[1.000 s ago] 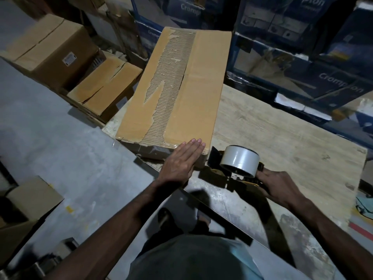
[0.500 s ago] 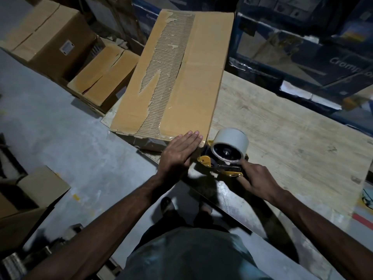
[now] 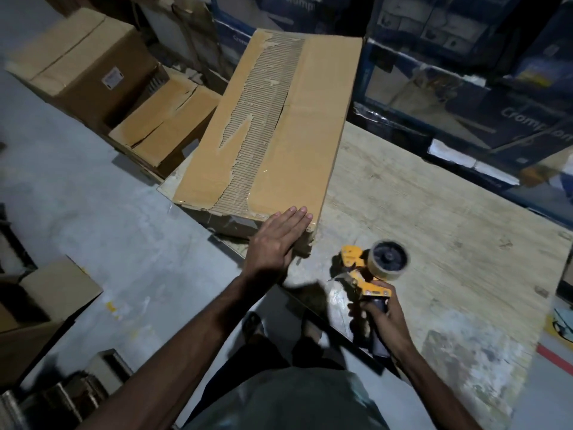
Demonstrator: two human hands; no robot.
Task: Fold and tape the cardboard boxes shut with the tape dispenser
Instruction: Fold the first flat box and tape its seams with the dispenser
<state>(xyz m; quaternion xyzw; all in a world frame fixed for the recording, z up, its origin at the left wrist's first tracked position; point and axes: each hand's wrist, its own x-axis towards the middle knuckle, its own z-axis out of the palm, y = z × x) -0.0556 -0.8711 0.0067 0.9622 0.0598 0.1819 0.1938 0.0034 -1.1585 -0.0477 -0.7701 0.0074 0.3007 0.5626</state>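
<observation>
**Warehouse worktop: box pinned, dispenser ready**

Stacked blue cartons [image 3: 511,119] back a pale wooden worktop [image 3: 434,231], with more brown boxes [image 3: 83,66] on the floor to the left. The long cardboard box [image 3: 294,135] lies flaps-down at the worktop's left edge. A torn strip along its centre seam shows bare corrugation.

The left hand [image 3: 276,240] lies flat with straight fingers on the near right corner, likely to hold the flaps shut and stop the box sliding. The right hand [image 3: 387,318] grips the handle of the yellow tape dispenser [image 3: 372,271] just beside that corner and clear of the box. Whether the seam is taped yet is unclear.
</observation>
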